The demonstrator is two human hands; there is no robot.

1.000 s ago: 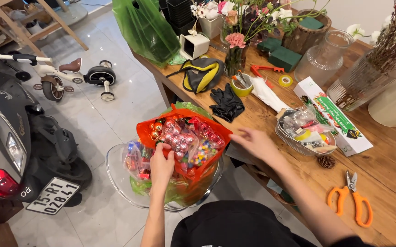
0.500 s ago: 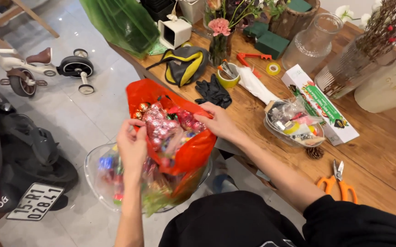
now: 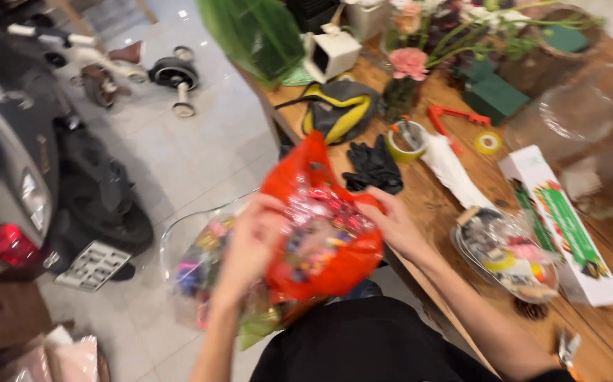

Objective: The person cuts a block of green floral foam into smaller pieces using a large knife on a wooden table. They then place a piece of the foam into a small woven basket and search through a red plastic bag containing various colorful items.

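Both hands are clamped on the red bag [image 3: 321, 233], the left hand [image 3: 253, 240] closed on its near left edge, the right hand [image 3: 391, 223] pinching the right rim, and the bag hangs in the air just off the edge of the surface [image 3: 455, 212], above the person's lap. It is stuffed with small bright sweets or trinkets, too blurred to tell which, and its mouth gapes upward. Under and behind it sits a clear bowl [image 3: 200, 247] with more coloured bits inside, partly hidden by the left hand. Further out on the surface lie black gloves [image 3: 372, 166], a yellow and black pouch [image 3: 338, 113], a tape roll [image 3: 405, 141], a white box with a green print [image 3: 568, 226] and a clear dish [image 3: 508, 255] of wrapped pieces close to the right forearm. Off to the left stands a scooter [image 3: 30, 184] on the tiled floor [image 3: 200, 155]. The risk, as I read it: thin plastic, full load, held by two edges only. If either grip slackens or the bag tips, the contents could spill past the bowl and scatter across the floor. A sideways swing of the right elbow might also nudge the dish, which sits near the surface's edge.
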